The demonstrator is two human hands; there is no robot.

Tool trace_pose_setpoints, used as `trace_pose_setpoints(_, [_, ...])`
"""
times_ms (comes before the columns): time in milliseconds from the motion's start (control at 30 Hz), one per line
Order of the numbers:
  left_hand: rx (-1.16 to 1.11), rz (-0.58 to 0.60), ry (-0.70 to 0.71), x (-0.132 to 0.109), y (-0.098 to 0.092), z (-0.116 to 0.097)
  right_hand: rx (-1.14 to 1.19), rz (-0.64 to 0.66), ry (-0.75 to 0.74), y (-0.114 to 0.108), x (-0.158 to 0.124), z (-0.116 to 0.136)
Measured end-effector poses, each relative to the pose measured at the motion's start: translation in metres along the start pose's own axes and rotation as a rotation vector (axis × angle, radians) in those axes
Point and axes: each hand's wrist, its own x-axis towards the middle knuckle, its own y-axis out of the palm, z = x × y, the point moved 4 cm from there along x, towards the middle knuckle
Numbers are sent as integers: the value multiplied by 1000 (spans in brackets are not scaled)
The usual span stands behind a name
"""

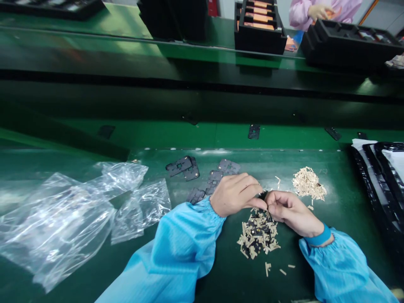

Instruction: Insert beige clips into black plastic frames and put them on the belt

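My left hand and my right hand meet over the green mat, fingertips pinched together on a small black part held between them. Right below the hands lies a heap of small beige strips mixed with tiny black parts. A second, cleaner pile of beige strips sits just beyond my right hand. Several flat dark grey plates lie scattered behind my left hand. Both arms wear blue sleeves.
Crumpled clear plastic bags cover the mat on the left. Black trays stand at the right edge. Beyond a green conveyor are black trays with orange parts and another person in a pink coat.
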Motion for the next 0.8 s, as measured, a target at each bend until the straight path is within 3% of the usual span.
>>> trace_pose_setpoints(133, [-7, 110, -39, -1, 2, 8, 57, -63, -33, -1, 2, 2])
trace_pose_setpoints(233, [51, 185, -198, 13, 8, 29, 95, -224, -107, -7, 4, 4])
trace_pose_setpoints(400, [300, 287, -615, 64, 40, 77, 55, -425, -202, -18, 6, 3])
trace_pose_setpoints(600, [409, 471, -814, 118, 75, 97, 45, -481, -216, -25, 10, -2])
trace_pose_setpoints(700, [376, 493, -820, 128, 71, 98, 48, -490, -218, -26, 12, -3])
trace_pose_setpoints(800, [362, 479, -835, 123, 51, 102, 26, -505, -238, -26, 12, -4])
